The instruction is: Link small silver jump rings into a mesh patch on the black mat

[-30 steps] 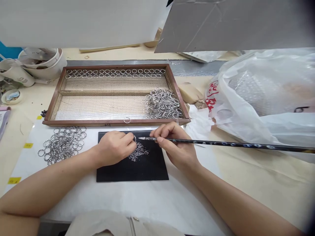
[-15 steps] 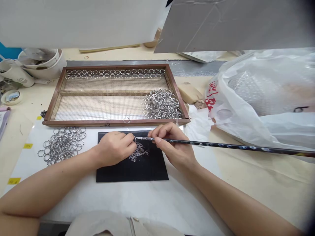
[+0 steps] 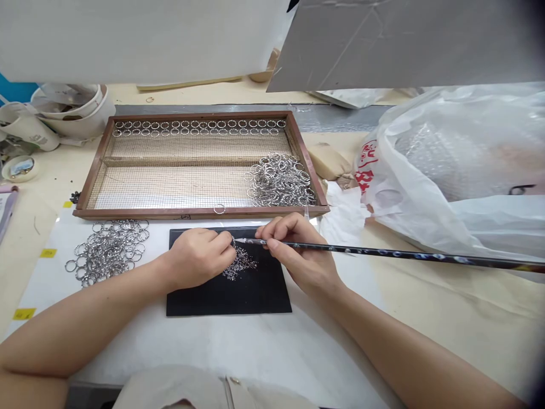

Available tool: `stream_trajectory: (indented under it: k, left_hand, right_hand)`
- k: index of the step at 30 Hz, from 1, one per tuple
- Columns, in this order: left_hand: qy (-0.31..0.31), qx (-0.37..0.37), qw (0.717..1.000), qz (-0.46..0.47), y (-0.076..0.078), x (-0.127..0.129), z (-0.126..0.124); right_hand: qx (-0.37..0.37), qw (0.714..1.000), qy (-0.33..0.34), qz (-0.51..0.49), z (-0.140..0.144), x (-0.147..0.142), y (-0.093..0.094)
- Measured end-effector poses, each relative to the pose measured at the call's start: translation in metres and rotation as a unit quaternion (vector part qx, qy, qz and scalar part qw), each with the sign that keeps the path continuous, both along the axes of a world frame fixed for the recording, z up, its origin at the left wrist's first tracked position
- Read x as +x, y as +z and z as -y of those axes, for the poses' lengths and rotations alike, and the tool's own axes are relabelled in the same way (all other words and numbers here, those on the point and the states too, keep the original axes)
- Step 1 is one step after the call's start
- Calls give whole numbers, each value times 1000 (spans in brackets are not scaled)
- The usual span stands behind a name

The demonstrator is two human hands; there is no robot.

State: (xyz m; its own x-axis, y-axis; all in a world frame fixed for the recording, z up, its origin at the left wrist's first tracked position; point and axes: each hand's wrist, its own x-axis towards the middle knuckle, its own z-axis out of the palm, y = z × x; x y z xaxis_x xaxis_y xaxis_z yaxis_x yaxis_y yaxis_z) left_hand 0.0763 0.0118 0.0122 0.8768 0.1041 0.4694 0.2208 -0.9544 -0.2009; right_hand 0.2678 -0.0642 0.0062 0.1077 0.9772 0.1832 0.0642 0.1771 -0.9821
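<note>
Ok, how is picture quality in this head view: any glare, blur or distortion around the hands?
Head view: even, soft light with faint shadows; the left hand and right hand over the black rectangular mat are sharp. The white plastic bag is glary and washed out. The brown wooden mesh tray looks bowed by the wide lens, and the right edge darkens.

The small piece pinched in the left hand point(image 3: 196, 257) at mid-frame is hidden by the fingertips; only a glint shows. The heap of tiny sparkling bits point(image 3: 240, 264) on the black mat point(image 3: 255, 292) is too small to tell one from another. The long dark stick point(image 3: 395, 254) held in the right hand point(image 3: 298, 250) runs off the right edge. The white plastic bag point(image 3: 451, 170) is cut off at the right, its red print point(image 3: 367, 166) unreadable. Cups point(image 3: 63, 111) at the upper left are cropped. Both forearms leave the bottom edge.
</note>
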Motion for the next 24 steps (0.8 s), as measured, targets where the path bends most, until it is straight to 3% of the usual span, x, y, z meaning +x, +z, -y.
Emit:
stream_trajectory:
  k: [19, 24]
  left_hand:
    - [-2, -3, 1000, 0, 0, 0, 1]
    - [-2, 3, 1000, 3, -1, 0, 1]
  right_hand:
    - [2, 1000, -9, 26, 0, -1, 2]
    - [-37, 998, -34, 42, 0, 1, 4]
